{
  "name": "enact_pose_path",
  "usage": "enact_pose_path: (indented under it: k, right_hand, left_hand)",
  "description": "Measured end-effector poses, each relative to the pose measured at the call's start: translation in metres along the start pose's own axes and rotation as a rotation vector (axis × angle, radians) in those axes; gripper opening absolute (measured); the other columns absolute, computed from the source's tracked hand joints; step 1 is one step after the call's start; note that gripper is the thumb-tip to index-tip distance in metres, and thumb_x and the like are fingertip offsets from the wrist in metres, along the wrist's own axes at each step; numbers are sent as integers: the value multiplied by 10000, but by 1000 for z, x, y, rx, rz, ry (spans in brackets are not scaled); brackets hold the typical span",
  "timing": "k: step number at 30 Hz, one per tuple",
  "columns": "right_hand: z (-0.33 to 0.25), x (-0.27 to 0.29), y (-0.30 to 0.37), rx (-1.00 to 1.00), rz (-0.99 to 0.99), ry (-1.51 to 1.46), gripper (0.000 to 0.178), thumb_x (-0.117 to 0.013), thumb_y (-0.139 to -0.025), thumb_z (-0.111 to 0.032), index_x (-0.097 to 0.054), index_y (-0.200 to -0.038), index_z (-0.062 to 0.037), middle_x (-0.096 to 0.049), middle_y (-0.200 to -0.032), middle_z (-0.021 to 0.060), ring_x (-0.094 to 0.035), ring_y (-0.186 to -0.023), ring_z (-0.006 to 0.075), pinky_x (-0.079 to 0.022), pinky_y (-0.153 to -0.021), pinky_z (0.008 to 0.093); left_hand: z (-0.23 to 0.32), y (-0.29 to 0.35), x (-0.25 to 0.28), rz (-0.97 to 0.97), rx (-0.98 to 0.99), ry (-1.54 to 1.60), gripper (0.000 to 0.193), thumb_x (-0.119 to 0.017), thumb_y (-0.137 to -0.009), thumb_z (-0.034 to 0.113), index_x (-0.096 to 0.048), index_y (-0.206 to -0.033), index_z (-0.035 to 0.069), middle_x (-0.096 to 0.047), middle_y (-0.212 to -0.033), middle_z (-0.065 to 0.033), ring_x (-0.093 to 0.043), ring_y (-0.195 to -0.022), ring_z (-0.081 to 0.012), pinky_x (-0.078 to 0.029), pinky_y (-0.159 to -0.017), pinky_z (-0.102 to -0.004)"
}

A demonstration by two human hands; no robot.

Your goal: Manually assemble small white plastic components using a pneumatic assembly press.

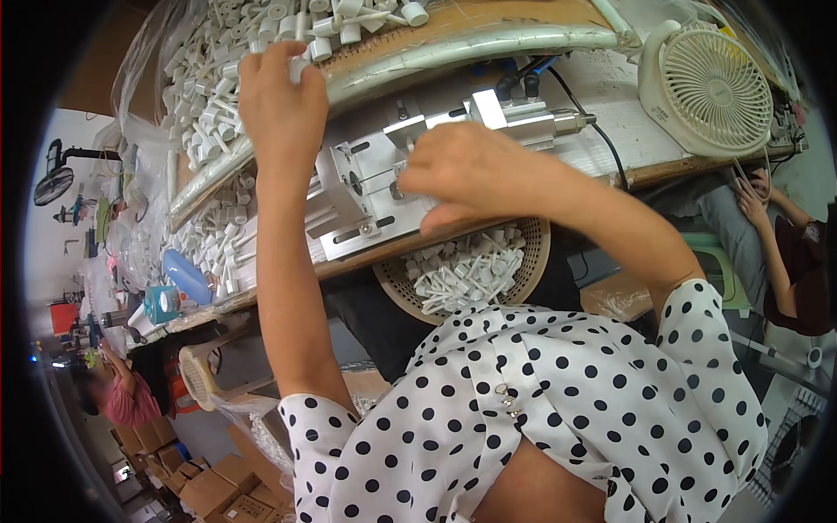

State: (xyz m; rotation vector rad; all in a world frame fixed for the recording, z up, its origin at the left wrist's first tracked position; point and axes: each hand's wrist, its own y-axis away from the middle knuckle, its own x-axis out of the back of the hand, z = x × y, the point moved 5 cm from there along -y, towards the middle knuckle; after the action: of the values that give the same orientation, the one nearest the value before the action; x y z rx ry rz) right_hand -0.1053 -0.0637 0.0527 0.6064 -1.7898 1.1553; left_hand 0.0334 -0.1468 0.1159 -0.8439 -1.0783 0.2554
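Note:
My left hand [283, 105] reaches over a heap of white plastic caps with thin stems [209, 96]. Its thumb and fingers are closed around one of these white stemmed caps [298, 66]. At the silver metal fixture [366, 218] is my right hand [471, 170], its fingers curled in a pinch by the middle of the device. What those fingertips hold, if anything, is hidden behind the hand. A thin metal rod [377, 178] runs through the fixture toward the right fingertips.
A plastic-wrapped rim [488, 39] borders the heap. Below the bench edge, a tan basket [539, 261] holds more white parts. A white fan [711, 87] stands at the right, near black cables [602, 131]. Another person's hands [754, 196] are at far right.

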Motion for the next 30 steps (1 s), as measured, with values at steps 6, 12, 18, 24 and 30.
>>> enact_pose_path:
  k: [6, 12, 18, 24, 30]
  right_hand:
    - [100, 49, -35, -335, 429, 174, 157, -624, -705, -129, -615, -853, -76, -614, -796, 96, -594, -785, 271, -477, -678, 368]
    - [147, 47, -43, -310, 213, 239, 161, -547, -729, -98, -588, -856, -7, -598, -841, 176, -567, -817, 352, -453, -716, 413]
    - [90, 75, -21, -384, 380, -207, 175, -547, -749, -150, -590, -811, 8, -611, -846, 204, -579, -770, 366, -460, -694, 409]
    - [48, 69, 28, -425, 419, -425, 141, -625, -703, -107, -617, -833, -55, -616, -784, 94, -591, -781, 269, -477, -670, 368]
    - [-10, 25, 24, 56, 325, -238, 230, -667, -644, -87, -596, -854, -25, -588, -795, 108, -577, -852, 264, -468, -718, 347]
  left_hand:
    - [37, 87, 25, -41, 244, 547, 224, -688, -669, 38, -615, -878, 4, -542, -930, -81, -548, -649, -115, -464, -560, -238]
    - [70, 128, -9, -216, 124, 386, 189, -649, -696, 20, -598, -875, -6, -564, -1047, -125, -578, -710, -160, -470, -592, -254]
    - [76, 125, -11, -203, 9, 288, 195, -626, -728, 36, -567, -908, -11, -563, -1035, -154, -580, -774, -257, -469, -637, -307]
    - [64, 91, -7, -410, 130, 401, 232, -670, -747, 107, -588, -936, 0, -600, -786, -72, -506, -589, -113, -427, -554, -243]
    - [-19, -8, -32, 10, -45, 65, 277, -643, -739, 180, -606, -957, 13, -626, -868, -133, -604, -747, -216, -468, -696, -323]
